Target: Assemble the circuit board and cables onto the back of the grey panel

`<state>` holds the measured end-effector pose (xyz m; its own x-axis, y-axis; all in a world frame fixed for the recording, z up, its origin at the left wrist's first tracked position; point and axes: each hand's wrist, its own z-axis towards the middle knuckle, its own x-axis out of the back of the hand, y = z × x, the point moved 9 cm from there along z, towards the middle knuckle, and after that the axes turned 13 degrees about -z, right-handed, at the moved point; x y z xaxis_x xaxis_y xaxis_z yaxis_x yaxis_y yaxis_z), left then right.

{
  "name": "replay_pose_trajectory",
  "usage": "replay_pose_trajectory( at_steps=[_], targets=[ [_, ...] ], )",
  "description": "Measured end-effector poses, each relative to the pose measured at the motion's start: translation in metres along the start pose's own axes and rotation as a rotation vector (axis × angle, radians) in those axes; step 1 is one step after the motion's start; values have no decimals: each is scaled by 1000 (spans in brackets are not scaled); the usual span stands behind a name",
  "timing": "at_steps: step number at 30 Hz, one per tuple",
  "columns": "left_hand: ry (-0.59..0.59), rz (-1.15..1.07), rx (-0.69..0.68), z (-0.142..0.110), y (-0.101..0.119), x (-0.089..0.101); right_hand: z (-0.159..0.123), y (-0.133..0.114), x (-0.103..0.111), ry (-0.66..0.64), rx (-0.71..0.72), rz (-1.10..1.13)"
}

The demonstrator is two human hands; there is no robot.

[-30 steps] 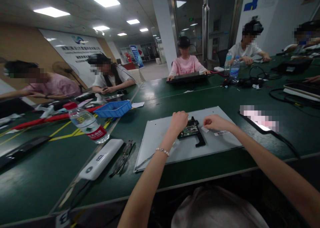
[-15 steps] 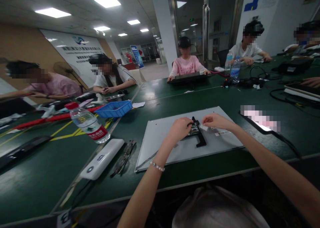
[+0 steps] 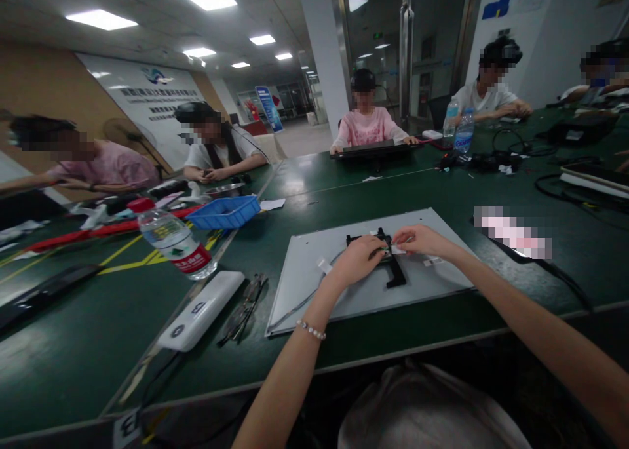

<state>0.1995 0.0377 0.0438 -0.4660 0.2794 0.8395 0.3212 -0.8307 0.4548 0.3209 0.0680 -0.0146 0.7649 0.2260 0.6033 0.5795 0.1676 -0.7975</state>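
Because the frame (image 3: 397,273) may slip near panel's (image 3: 304,275) far edge, my left hand (image 3: 361,259) covers it, grip unclear; right hand (image 3: 420,240) pinches white tab (image 3: 398,250)

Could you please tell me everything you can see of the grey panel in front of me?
The grey panel is a thin, flat, rectangular sheet, pale and smooth, possibly metal, with a narrow rim and small dark spots near its far corners. It lies on the green table, near the edge closest to you. On it are a black frame, a cable and a whitish label. Your left hand and right hand are above it; whether either touches it is unclear.
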Motion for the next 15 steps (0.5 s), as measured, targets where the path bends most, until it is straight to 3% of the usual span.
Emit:
replay_pose_trajectory(
  at_steps=[15],
  targets=[
    [21,27,13,-3,-3,1,-8,-1,6,-29,-37,4]
  ],
)
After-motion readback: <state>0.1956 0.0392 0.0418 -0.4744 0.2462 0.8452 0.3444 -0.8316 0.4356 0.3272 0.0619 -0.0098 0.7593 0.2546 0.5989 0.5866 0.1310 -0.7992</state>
